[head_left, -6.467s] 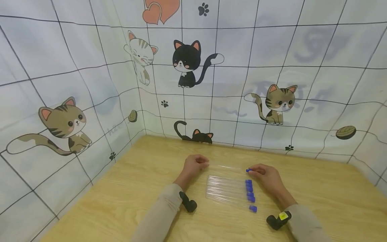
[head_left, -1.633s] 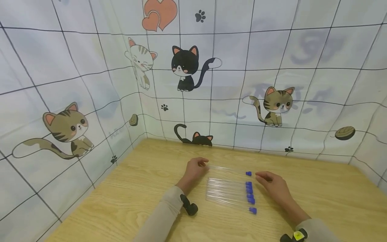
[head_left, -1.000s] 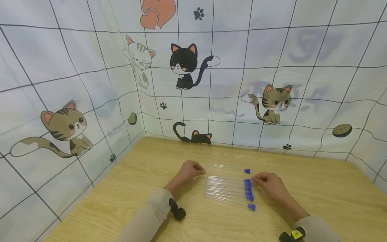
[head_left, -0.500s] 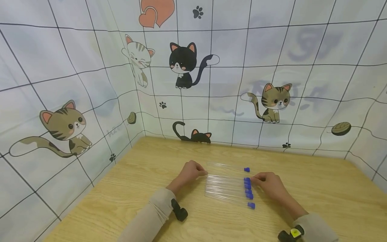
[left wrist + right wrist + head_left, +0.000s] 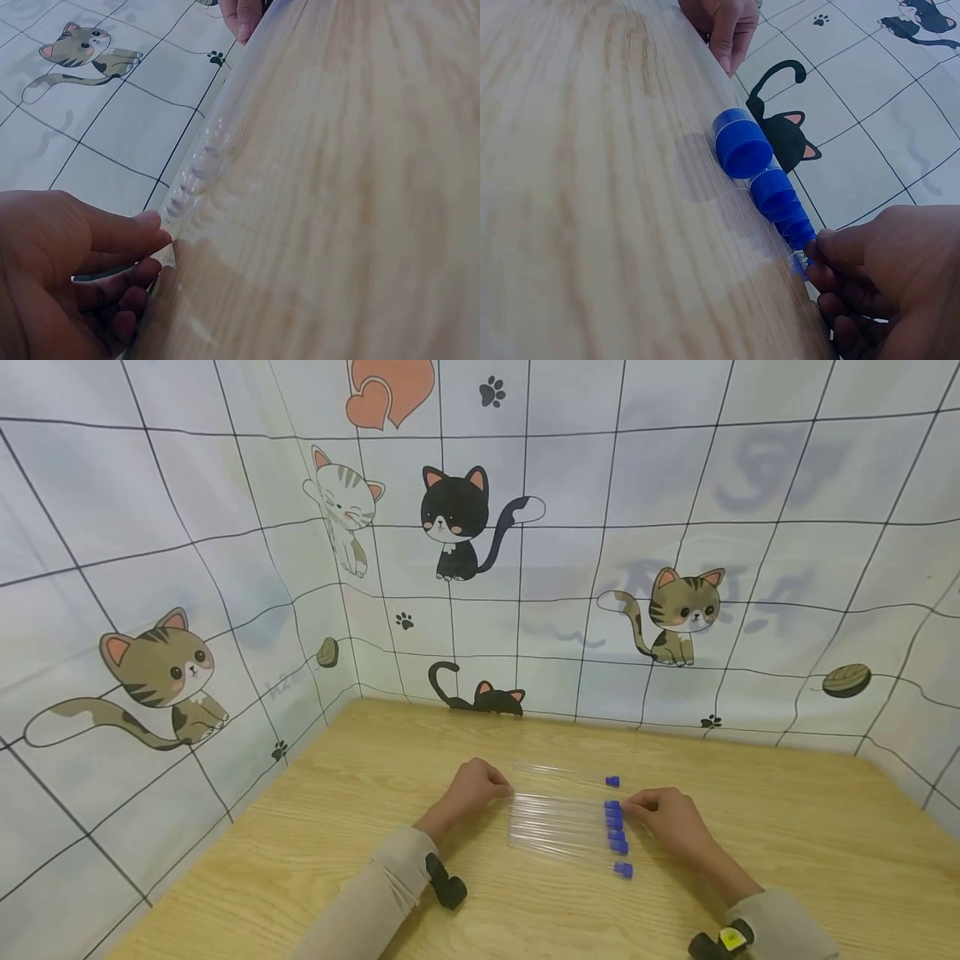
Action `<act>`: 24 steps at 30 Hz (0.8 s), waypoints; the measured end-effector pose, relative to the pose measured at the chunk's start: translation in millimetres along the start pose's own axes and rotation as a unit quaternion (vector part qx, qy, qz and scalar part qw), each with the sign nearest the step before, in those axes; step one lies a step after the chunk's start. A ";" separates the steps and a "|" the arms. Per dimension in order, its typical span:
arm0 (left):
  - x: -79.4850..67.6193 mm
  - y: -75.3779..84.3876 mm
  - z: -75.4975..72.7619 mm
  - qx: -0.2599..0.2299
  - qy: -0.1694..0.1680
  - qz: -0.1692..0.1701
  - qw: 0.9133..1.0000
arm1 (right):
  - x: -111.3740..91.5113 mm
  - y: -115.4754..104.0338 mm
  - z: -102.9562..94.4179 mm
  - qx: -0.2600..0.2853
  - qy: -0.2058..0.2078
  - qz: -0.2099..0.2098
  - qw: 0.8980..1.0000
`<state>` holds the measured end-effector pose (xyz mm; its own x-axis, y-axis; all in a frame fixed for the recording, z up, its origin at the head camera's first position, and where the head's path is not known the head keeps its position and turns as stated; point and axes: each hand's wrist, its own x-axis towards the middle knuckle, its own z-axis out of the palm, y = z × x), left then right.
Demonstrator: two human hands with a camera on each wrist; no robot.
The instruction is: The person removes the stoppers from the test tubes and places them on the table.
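Several clear plastic test tubes (image 5: 558,822) with blue caps lie side by side on the table, caps to the right. My left hand (image 5: 474,787) has thumb and forefinger together at the closed left end of the group's farthest tube. At the other end, my right hand (image 5: 667,814) pinches that tube's blue cap (image 5: 612,805). In the right wrist view, a row of blue caps (image 5: 769,191) runs up to the right thumb and forefinger. Rounded tube ends (image 5: 196,172) show beyond the left fingertips in the left wrist view.
Beyond the group lies one separate tube with its blue cap (image 5: 612,782). Another cap (image 5: 623,870) sits slightly apart on the near side. The wooden table (image 5: 360,760) meets a cat-patterned grid curtain (image 5: 570,635) at its back and left.
Both hands have left the far tube, which they held at its ends earlier and which now lies by itself. They have moved nearer, to the ends of the group's farthest tube.
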<state>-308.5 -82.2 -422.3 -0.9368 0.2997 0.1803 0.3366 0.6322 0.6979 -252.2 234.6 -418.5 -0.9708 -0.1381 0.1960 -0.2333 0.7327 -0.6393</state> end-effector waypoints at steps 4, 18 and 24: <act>0.7 -2.3 -1.2 0.006 0.007 0.001 1.000 | 0.5 1.2 0.5 -0.003 0.001 -0.004 1.000; 0.2 -1.7 4.7 -0.018 0.001 0.000 1.000 | -0.9 2.2 -0.4 -0.005 -0.003 -0.009 1.000; -0.6 0.5 4.7 -0.022 0.008 -0.003 1.000 | 0.0 2.6 0.1 0.001 0.005 -0.003 1.000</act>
<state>-307.3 -78.7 -425.2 -0.9403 0.2847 0.1868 0.3269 0.6014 0.7290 -252.9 236.4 -420.3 -0.9691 -0.1357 0.2062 -0.2384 0.7307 -0.6397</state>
